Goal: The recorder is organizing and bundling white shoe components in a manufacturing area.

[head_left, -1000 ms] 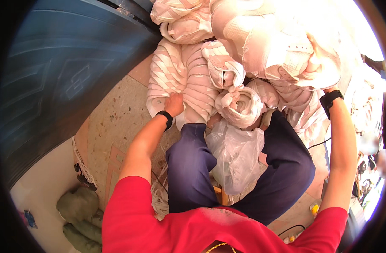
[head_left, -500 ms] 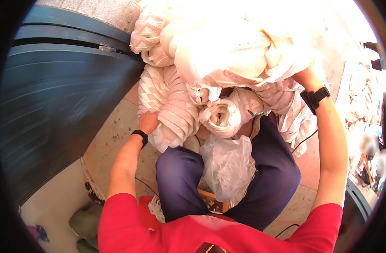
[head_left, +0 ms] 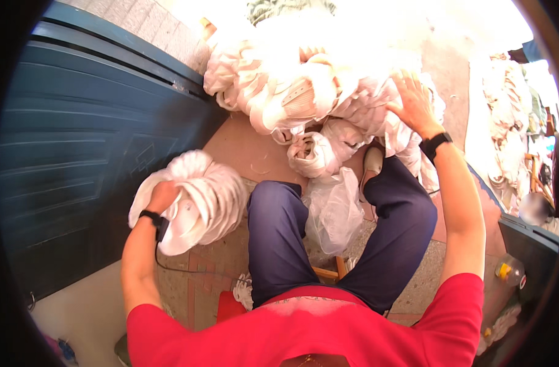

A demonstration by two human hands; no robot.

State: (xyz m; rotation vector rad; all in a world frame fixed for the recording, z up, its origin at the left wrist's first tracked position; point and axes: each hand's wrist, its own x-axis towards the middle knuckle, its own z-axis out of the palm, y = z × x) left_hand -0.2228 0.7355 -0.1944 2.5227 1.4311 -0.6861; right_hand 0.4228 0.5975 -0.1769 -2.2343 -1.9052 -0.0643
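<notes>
- One nested stack of white shoe uppers [head_left: 213, 199] is left of the translucent plastic bag [head_left: 334, 214], gripped at its left side by my left hand [head_left: 163, 197].
- My right hand [head_left: 412, 107] is open, fingers spread over the heap of white bundles [head_left: 291, 98], beyond and right of the bag; I cannot tell how firmly it touches.
- A rolled white bundle [head_left: 313, 154] lies just beyond the bag.
- A blue panelled door [head_left: 65, 140] stands well left of the bag, a clear bottle [head_left: 510, 270] well right.
</notes>
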